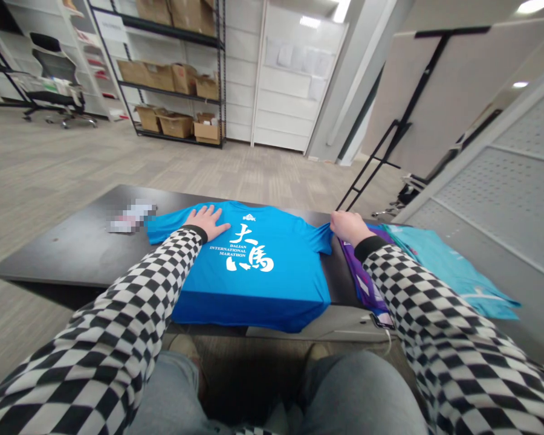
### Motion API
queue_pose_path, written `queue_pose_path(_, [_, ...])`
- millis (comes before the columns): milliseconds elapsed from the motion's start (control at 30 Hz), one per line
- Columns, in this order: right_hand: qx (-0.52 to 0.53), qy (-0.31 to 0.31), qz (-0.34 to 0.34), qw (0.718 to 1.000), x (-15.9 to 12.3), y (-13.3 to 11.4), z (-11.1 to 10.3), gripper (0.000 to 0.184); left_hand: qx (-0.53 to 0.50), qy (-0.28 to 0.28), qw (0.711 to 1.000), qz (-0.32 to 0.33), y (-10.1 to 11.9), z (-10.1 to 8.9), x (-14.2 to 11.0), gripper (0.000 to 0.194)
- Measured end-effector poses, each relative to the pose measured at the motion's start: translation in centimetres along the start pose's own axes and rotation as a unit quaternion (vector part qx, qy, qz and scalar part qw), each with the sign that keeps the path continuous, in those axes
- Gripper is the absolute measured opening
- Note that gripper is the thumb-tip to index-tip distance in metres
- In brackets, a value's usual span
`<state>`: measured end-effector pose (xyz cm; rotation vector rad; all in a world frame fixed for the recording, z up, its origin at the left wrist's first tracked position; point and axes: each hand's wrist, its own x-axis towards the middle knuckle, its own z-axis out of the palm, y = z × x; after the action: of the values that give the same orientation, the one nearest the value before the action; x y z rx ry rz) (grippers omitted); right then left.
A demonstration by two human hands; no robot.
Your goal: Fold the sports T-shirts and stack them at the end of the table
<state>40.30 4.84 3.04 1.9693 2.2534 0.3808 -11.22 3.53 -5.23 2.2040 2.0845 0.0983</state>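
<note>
Bright blue short-sleeved T-shirt (258,290) lying flat, hem over the near edge of the black rectangular tabletop (72,260)! Left hand (207,222) pressing down, fingers spread wide; right hand (346,228) closed on the shirt's sleeve (323,237) (a tight pinch).

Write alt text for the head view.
A blue Dalian International Marathon T-shirt lies on a dark table; the left hand rests flat on it, the right hand at its sleeve. A purple garment and teal garment lie beside it.
</note>
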Motion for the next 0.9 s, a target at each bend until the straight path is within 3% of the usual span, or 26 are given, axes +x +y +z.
queue_pose_path(133, [0.084,0.006,0.003,0.996,0.5,-1.2,-0.2,0.028,0.0,-0.001,1.0,-0.001,0.1,-0.1,-0.1,0.105])
queue_pose_path(300, [0.21,0.017,0.101,0.972,0.5,-1.4,-0.2,0.033,-0.005,0.003,1.0,0.003,0.2,-0.2,-0.2,0.104])
queue_pose_path(467, [0.228,0.051,0.085,0.969,-0.2,-0.5,-0.1,0.022,-0.001,0.0,1.0,0.001,0.3,-0.3,-0.3,0.104])
queue_pose_path(533, [0.287,0.054,0.095,0.952,-0.3,-0.2,0.2,0.017,0.001,-0.002,1.0,0.002,0.3,-0.3,-0.3,0.105])
queue_pose_path(600, [0.419,0.047,0.138,0.896,-0.5,0.1,0.9,0.009,0.002,-0.002,1.0,0.002,0.3,-0.3,-0.3,0.105])
queue_pose_path(700, [0.601,0.051,0.188,0.775,-0.9,-0.1,2.3,0.012,-0.001,0.003,1.0,0.003,0.2,-0.1,-0.1,0.105])
queue_pose_path(900, [0.797,0.035,0.175,0.577,-1.8,-2.0,4.6,0.009,-0.007,0.013,1.0,0.006,0.0,0.4,0.1,0.103])
